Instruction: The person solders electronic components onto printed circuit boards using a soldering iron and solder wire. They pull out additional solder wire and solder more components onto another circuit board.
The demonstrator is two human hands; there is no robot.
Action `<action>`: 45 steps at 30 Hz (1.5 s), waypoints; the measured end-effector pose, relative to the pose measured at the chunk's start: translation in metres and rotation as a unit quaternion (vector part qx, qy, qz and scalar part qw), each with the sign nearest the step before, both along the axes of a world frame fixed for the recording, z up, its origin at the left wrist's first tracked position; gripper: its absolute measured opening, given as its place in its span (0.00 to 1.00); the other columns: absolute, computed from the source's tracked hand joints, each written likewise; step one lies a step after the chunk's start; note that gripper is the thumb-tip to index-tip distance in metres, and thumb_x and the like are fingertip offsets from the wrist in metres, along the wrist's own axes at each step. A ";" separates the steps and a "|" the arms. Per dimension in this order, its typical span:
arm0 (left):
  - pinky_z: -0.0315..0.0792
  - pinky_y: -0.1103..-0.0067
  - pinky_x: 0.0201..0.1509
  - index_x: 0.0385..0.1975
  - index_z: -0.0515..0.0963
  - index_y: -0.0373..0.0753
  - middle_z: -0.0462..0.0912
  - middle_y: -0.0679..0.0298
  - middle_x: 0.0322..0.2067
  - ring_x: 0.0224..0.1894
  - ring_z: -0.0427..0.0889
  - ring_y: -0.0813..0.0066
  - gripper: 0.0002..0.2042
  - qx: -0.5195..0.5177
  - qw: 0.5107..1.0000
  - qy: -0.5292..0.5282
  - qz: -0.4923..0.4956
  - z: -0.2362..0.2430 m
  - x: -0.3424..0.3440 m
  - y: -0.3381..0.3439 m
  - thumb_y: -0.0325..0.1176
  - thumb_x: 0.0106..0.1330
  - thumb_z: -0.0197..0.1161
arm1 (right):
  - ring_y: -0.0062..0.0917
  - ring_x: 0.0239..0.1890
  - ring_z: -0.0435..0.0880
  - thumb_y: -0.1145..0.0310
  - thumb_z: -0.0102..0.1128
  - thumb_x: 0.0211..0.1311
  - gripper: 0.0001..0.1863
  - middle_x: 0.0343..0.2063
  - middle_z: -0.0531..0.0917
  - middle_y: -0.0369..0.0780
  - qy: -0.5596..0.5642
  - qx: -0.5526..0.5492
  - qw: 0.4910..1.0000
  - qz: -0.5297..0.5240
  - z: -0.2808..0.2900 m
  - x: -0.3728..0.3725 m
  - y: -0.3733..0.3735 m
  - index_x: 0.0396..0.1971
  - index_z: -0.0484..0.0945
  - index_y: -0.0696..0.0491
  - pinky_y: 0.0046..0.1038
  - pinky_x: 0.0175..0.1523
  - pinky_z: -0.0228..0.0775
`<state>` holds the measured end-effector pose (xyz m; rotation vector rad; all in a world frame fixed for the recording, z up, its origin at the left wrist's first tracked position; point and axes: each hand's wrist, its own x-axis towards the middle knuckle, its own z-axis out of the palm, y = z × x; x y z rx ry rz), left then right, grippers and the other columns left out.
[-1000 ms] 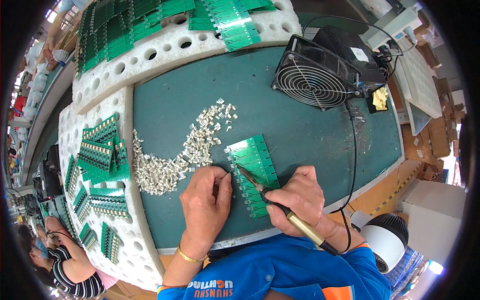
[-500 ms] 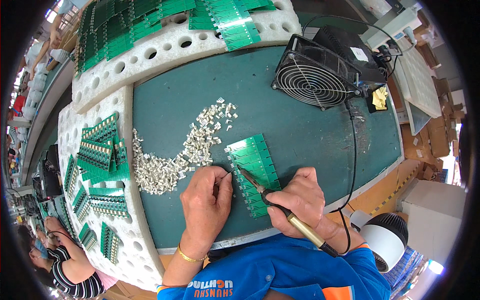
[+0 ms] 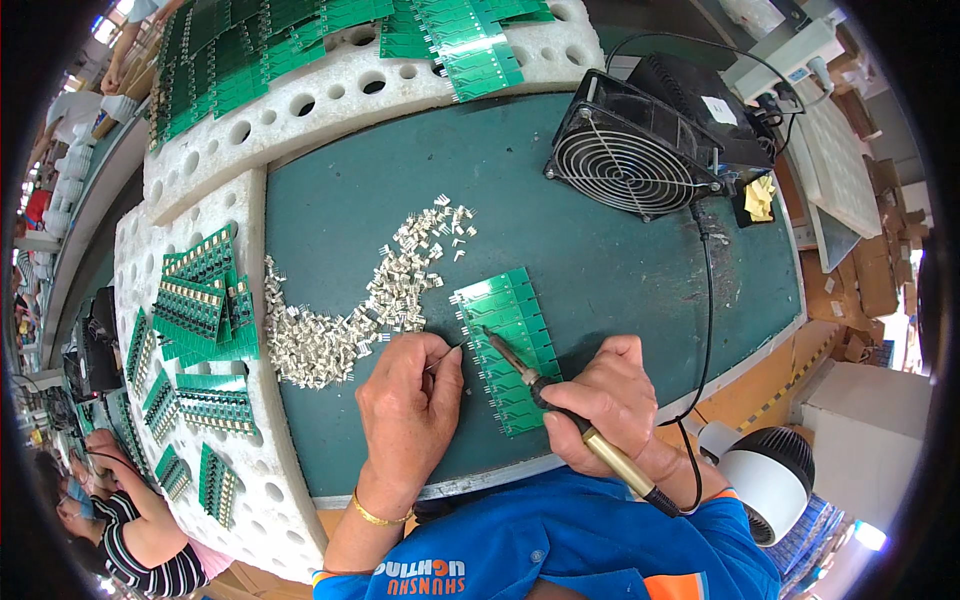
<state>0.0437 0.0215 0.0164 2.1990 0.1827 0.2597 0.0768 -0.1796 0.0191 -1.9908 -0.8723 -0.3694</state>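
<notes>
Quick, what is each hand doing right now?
Left hand: pinching a thin solder wire.
Right hand: gripping a soldering iron, tip on the green circuit board.

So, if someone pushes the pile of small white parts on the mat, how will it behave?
The pile of small white parts would probably scatter rather than slide as one, since the pieces lie loose and already trail across the green mat. Each looks tiny and light, with thin metal pins, so they may snag on each other and be fiddly to pick up singly.
</notes>
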 end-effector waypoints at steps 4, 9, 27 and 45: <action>0.66 0.81 0.25 0.30 0.74 0.34 0.75 0.64 0.23 0.21 0.70 0.79 0.06 0.010 0.999 0.025 0.018 0.003 -0.005 0.001 0.22 0.64 0.66 | 0.25 0.18 0.72 0.75 0.69 0.43 0.14 0.19 0.80 0.32 -0.002 0.006 1.000 -0.008 0.003 -0.001 -0.005 0.34 0.81 0.52 0.32 0.36 0.60; 0.70 0.74 0.28 0.29 0.75 0.33 0.75 0.58 0.25 0.23 0.75 0.68 0.04 0.008 0.999 0.003 0.039 0.004 -0.014 0.000 0.21 0.64 0.63 | 0.24 0.18 0.72 0.75 0.69 0.44 0.14 0.19 0.80 0.32 -0.006 0.005 1.000 0.002 0.004 -0.006 -0.007 0.34 0.80 0.52 0.31 0.36 0.60; 0.66 0.77 0.24 0.27 0.78 0.36 0.72 0.63 0.21 0.21 0.72 0.73 0.06 -0.001 0.997 -0.059 0.042 -0.004 -0.016 -0.008 0.20 0.57 0.69 | 0.27 0.19 0.73 0.75 0.67 0.46 0.13 0.19 0.80 0.34 0.003 0.028 1.000 0.012 -0.004 -0.009 -0.002 0.34 0.79 0.53 0.33 0.37 0.62; 0.67 0.76 0.25 0.27 0.77 0.35 0.73 0.61 0.22 0.21 0.73 0.72 0.06 0.003 0.998 -0.058 0.030 -0.004 -0.016 -0.008 0.20 0.57 0.69 | 0.27 0.19 0.75 0.77 0.69 0.42 0.14 0.20 0.80 0.34 0.003 0.020 1.000 0.007 -0.004 -0.005 0.000 0.33 0.80 0.52 0.32 0.37 0.62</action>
